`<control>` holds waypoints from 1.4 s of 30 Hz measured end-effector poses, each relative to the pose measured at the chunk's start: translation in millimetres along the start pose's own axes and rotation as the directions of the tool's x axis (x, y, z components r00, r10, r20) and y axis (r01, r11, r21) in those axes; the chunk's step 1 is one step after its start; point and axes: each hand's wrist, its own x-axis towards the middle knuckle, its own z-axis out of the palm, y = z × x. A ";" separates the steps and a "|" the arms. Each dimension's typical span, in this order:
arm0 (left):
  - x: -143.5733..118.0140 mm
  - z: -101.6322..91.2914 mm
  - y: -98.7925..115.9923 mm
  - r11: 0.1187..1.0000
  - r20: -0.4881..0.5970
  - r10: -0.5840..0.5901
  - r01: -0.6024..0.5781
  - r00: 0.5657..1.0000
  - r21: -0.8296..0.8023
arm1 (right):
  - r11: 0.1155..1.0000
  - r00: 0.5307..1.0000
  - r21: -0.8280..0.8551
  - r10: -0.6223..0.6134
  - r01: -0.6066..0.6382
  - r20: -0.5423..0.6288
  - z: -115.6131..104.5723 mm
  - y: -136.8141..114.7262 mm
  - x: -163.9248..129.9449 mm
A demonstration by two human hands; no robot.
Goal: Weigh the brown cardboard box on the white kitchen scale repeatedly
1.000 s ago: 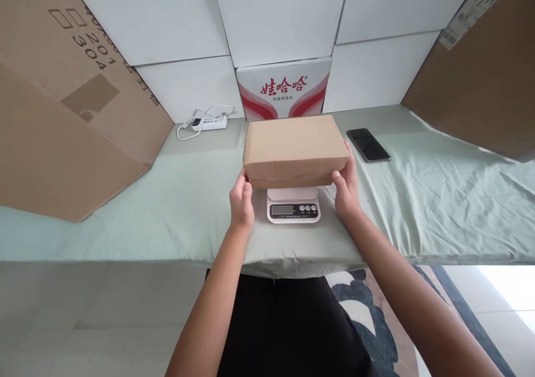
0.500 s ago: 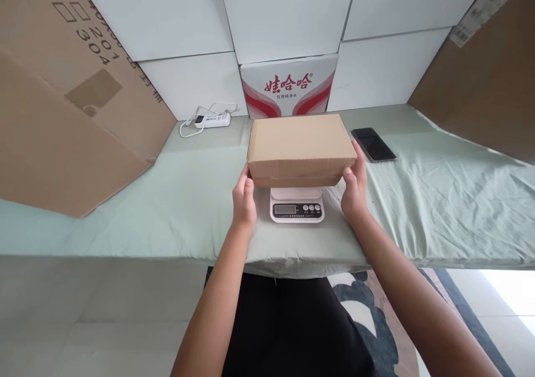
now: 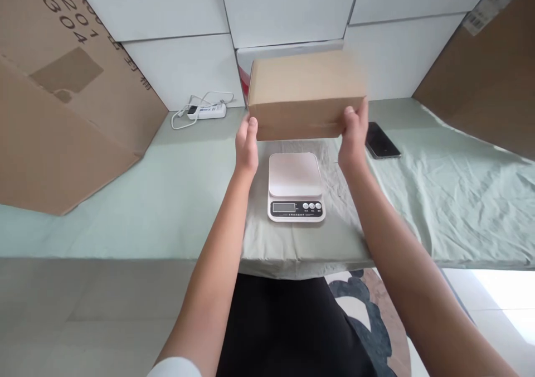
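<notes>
Between my two hands hangs a closed brown cardboard box (image 3: 307, 95), raised off the table behind a white digital kitchen scale (image 3: 295, 187). My left hand (image 3: 246, 145) grips the box's front left corner, thumb on the near side. At the front right corner my right hand (image 3: 353, 134) holds it, thumb pressed to the front face; the fingers beneath are hidden. The scale's plate is bare, with its display and several buttons facing me. The display shows no readable figures.
A phone (image 3: 383, 141) lies right of my right hand. At the back left sits a white power strip (image 3: 207, 111) with its cable. Large cardboard pieces stand at the left (image 3: 71, 126) and right (image 3: 480, 81). A white carton (image 3: 243, 67) is mostly hidden behind the box.
Both hands have lifted the box up and away from the scale, uncovering its plate. The box now blocks most of the white carton behind it.
</notes>
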 end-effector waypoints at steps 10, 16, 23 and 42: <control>0.8 -8.3 -65.9 0.984 -0.054 -0.161 0.164 0.986 0.064 | 0.981 0.982 0.047 0.186 -0.186 0.021 12.9 42.2 -27.8; 1.4 -9.5 -74.5 0.976 -0.091 -0.185 0.194 0.978 0.098 | 0.975 0.976 0.043 0.215 -0.216 0.022 15.1 50.1 -24.8; 2.8 -16.4 -75.9 0.973 -0.126 -0.193 0.206 0.973 0.104 | 0.950 0.956 0.114 0.294 -0.292 -0.001 15.4 53.3 -27.6; 6.0 -17.4 -73.6 0.964 -0.311 -0.247 0.267 0.918 0.023 | 0.870 0.876 0.173 0.477 -0.461 -0.067 18.8 32.4 -30.2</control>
